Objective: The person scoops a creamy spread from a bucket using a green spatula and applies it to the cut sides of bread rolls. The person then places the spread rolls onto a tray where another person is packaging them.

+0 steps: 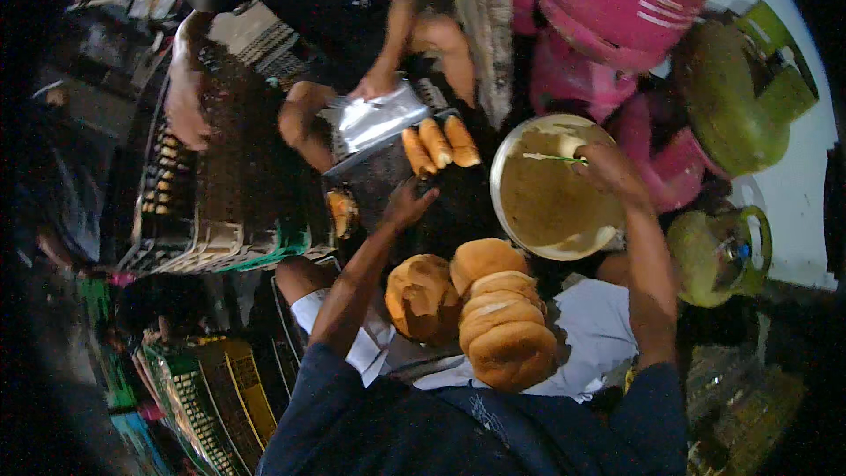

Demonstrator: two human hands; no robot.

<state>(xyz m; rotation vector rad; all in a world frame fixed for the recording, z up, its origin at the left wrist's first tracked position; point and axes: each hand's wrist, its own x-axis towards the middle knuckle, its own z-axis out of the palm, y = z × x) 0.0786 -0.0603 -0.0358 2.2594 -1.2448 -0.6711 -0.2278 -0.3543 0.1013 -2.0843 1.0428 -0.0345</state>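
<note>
My right hand [611, 168] grips a thin tool with a green handle [574, 159] and a pale tip over a round tub [505, 211] of brown spread or batter. My left hand [408, 203] reaches forward with its fingers near the lower ends of several long filled bread rolls [434, 143]; whether it touches one is hard to tell. On my lap, over white cloth [598, 324], lie several round golden buns [509, 344], some of them stacked in a leaning row, and one dented round bun [423, 297] at their left.
Across from me sits a person whose hand [378, 82] is on clear plastic wrapping [380, 120]. Plastic crates [218, 248] of small items stand at the left. Pink gas cylinders [628, 6] and green gas cylinders [733, 99] stand at the right. More crates [248, 387] are at lower left.
</note>
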